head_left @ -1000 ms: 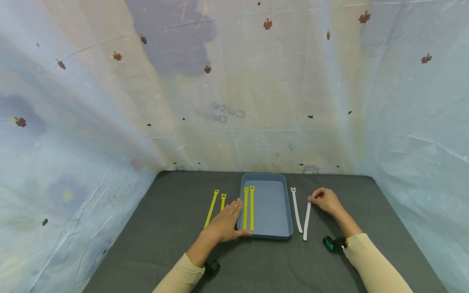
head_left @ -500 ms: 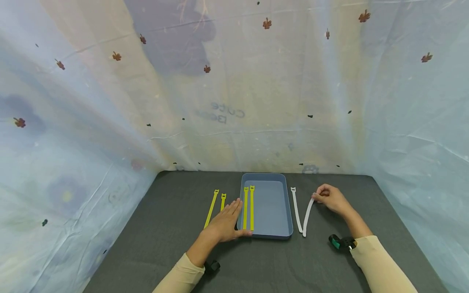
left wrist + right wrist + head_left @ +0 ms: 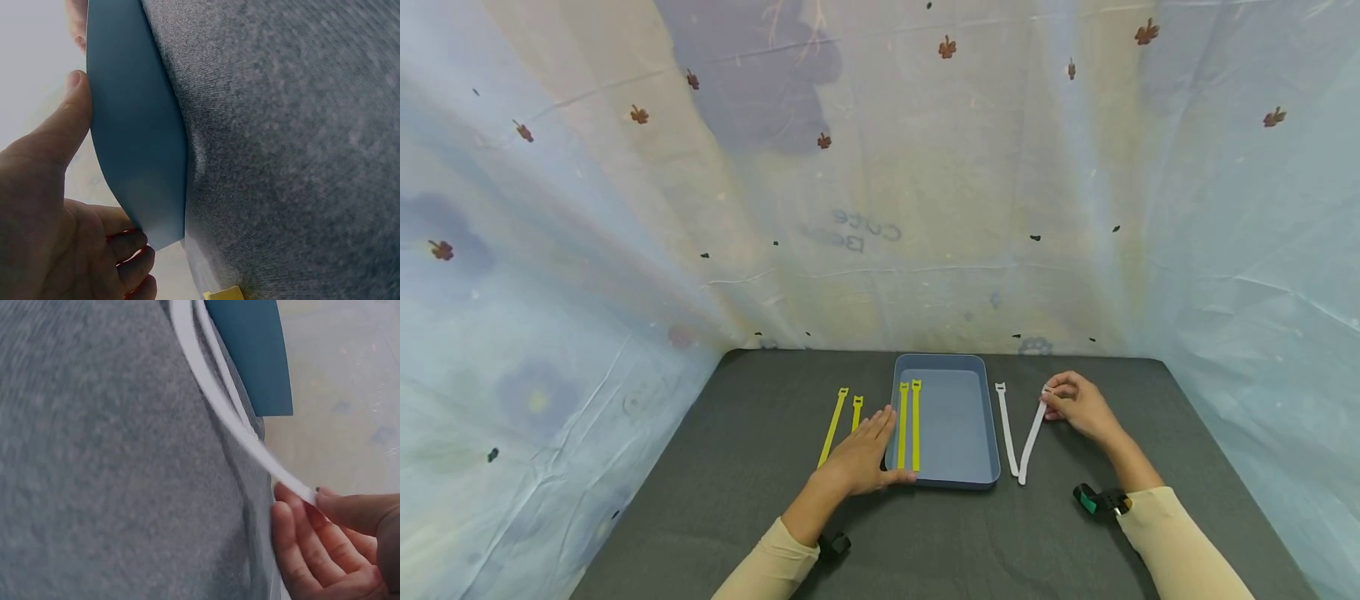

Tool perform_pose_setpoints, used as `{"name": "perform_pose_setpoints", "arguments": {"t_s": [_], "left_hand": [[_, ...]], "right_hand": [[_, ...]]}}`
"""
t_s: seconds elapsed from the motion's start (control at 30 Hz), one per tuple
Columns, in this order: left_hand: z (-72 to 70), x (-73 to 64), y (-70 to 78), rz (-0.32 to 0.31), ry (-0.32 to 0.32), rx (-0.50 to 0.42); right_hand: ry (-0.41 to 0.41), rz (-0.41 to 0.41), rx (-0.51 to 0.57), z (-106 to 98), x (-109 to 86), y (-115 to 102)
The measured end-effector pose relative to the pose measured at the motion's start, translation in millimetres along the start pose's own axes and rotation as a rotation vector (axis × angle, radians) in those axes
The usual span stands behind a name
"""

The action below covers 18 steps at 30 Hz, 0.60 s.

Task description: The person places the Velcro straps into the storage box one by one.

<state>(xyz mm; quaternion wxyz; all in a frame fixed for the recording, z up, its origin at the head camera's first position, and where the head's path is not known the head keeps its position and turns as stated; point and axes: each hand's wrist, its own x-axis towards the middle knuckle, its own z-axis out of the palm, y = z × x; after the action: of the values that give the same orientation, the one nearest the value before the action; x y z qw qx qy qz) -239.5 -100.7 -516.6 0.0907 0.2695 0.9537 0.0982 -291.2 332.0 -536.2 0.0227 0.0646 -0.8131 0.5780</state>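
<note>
My right hand (image 3: 1078,408) pinches the head end of a white cable tie (image 3: 1032,442) between thumb and fingers. That end is raised, and the tie bows down toward the table in the right wrist view. Its lower end lies close beside a second white cable tie (image 3: 1006,429). With fingers straight, my left hand (image 3: 859,458) rests against the near left corner of a blue-grey tray (image 3: 955,425). Its thumb touches the rim in the left wrist view. Inside the tray, along the left side, lie two yellow cable ties (image 3: 916,425).
Left of the tray, two more yellow cable ties (image 3: 832,425) lie on the dark grey table cloth (image 3: 985,542); my left hand partly covers one. A patterned curtain (image 3: 880,208) hangs behind the table and along both sides.
My right hand has moved slightly to the right and away from me, lifting the head end of the white cable tie into a slant. My left hand and the tray stay still.
</note>
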Motion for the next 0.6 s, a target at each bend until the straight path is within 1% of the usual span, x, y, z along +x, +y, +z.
{"name": "perform_pose_setpoints", "arguments": {"t_s": [0.07, 0.17, 0.33, 0.47, 0.6], "left_hand": [[0.1, -0.2, -0.1, 0.002, 0.001, -0.002], [-0.5, -1.0, 0.4, 0.003, 0.001, -0.009], [-0.9, -1.5, 0.8, 0.001, 0.004, -0.013], [0.4, -0.4, 0.2, -0.001, 0.006, -0.012], [1.3, 0.1, -0.6, -0.003, 0.004, -0.009]], "right_hand": [[0.029, -0.032, -0.024, 0.4, -0.2, -2.2], [0.072, -0.054, -0.053, 0.6, -0.6, -7.5], [0.121, -0.06, -0.079, -0.2, 0.1, -17.7], [0.123, -0.084, -0.079, -3.7, -1.3, -27.7], [0.108, -0.124, -0.129, -8.9, -5.3, -37.8]]}}
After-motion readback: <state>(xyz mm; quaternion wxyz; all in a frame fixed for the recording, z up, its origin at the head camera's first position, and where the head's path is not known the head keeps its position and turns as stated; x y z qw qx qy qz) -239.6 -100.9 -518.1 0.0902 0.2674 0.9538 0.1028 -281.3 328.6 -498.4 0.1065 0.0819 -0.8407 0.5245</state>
